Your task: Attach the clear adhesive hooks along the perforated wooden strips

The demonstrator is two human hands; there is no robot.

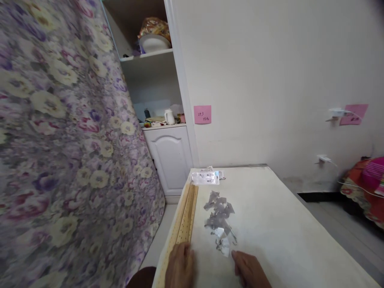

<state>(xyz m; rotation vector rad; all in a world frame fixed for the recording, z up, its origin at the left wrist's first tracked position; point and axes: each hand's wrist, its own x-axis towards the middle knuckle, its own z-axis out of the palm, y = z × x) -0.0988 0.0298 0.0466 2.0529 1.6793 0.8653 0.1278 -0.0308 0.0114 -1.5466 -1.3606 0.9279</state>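
Observation:
My left hand (181, 266) rests at the near left edge of a cream-covered table (279, 224), its fingers curled against the near end of a wooden ruler (186, 218) that lies along that edge. My right hand (250, 270) lies on the table just right of it, its fingers pointing toward a loose pile of small clear plastic packets (219, 218). The nearest packets are a short way beyond its fingertips. Neither hand visibly holds anything. A clear flat bag (205, 177) with small items lies at the table's far left corner.
A flowered curtain (60, 152) hangs along the left. Behind it stand white shelves (151, 60) with a bowl and a cabinet door (170, 160). Pink notes (202, 114) are stuck on the white wall. Bright bedding (364, 188) shows at the right.

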